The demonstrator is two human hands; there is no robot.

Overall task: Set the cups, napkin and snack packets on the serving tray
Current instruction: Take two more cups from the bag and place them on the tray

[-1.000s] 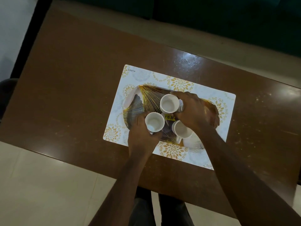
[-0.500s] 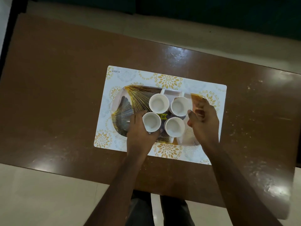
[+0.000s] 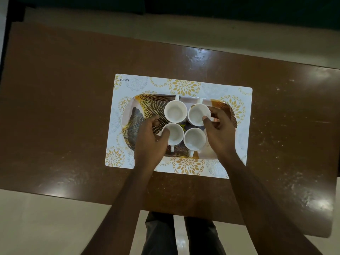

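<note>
Several white cups stand close together on the serving tray [image 3: 143,107], which has a gold fan pattern. My left hand [image 3: 149,142] holds the near-left cup [image 3: 174,135], with the thumb over its rim and the fingers curled at its left side. My right hand [image 3: 220,133] grips the far-right cup [image 3: 197,115], thumb on the near rim and index finger round the far side. The far-left cup [image 3: 174,112] and the near-right cup [image 3: 195,138] stand free. A pale patch shows at the tray's near right corner; I cannot tell what it is.
The tray lies on a white placemat [image 3: 184,85] with gold flower prints, in the middle of a brown glossy table [image 3: 64,107]. Bare tabletop lies all around the mat. My legs show below the table's near edge, over a pale floor.
My right hand has left the tray's right end and now grips the far-right cup. My left hand has stayed on the near-left cup.
</note>
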